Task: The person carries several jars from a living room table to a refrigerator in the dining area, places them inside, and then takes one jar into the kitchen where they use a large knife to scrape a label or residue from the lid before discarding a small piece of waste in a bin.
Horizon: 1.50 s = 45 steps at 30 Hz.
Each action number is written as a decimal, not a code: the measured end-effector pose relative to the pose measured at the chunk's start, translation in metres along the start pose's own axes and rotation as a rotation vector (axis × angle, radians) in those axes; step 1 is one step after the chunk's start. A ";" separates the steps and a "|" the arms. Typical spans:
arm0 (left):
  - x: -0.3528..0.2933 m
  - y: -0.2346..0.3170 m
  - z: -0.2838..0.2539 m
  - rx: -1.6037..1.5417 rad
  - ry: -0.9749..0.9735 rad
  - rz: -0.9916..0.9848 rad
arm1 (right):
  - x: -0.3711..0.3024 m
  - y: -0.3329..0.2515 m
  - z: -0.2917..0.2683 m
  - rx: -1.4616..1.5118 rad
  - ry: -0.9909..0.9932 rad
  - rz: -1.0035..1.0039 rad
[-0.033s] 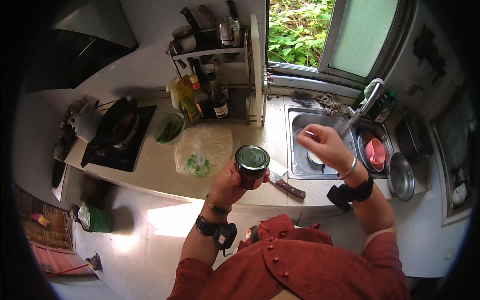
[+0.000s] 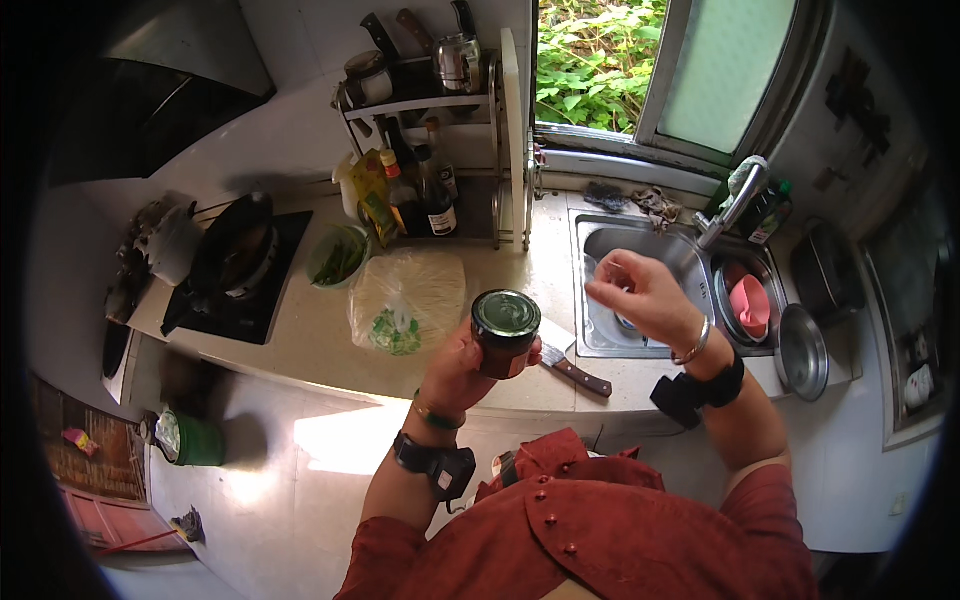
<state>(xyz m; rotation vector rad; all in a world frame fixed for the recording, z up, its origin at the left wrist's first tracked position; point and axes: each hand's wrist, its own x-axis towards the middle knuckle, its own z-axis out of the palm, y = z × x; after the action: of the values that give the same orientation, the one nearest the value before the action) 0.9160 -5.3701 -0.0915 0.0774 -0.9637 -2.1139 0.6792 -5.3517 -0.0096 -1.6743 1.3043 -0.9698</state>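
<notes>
A glass jar with a dark green lid is gripped upright in my left hand, held in front of the counter's edge. Its contents look dark reddish brown. My right hand hovers above the near part of the sink, to the right of the jar and apart from it. Its fingers are curled in toward the thumb, and whether anything small lies between them is hidden. A knife with a brown handle lies on the counter just beyond the jar, its blade partly covered by my left hand and the jar.
Left of the jar, a knotted plastic bag sits by a bowl of green vegetables. A wok stands on the stove at far left. Bottles fill a rack. The sink holds a pink bowl; a metal basin leans at right.
My right hand has shifted very slightly and its fingers have turned a little over the sink. The jar in my left hand stays almost in place.
</notes>
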 end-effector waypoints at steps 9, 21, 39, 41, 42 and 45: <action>-0.012 0.003 0.011 -0.027 0.053 -0.073 | -0.011 -0.022 0.046 -0.262 0.135 -0.558; 0.014 0.002 0.031 0.072 0.074 -0.011 | -0.015 -0.025 0.016 -0.600 0.229 -0.864; 0.045 -0.007 0.052 0.244 -0.072 -0.282 | 0.005 0.021 -0.046 0.316 0.290 -0.206; 0.045 -0.012 0.052 0.366 -0.003 -0.221 | 0.006 0.026 -0.056 0.359 0.238 -0.153; 0.043 -0.014 0.046 0.366 0.007 -0.206 | 0.007 0.026 -0.059 0.398 0.185 -0.098; 0.034 -0.022 0.033 0.250 0.079 -0.133 | 0.005 0.027 -0.062 0.474 0.036 0.046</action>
<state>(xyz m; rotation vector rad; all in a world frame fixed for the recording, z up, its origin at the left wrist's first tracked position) 0.8668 -5.3640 -0.0741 0.3568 -1.1995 -2.0822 0.6137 -5.3686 -0.0091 -1.2623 1.0282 -1.1776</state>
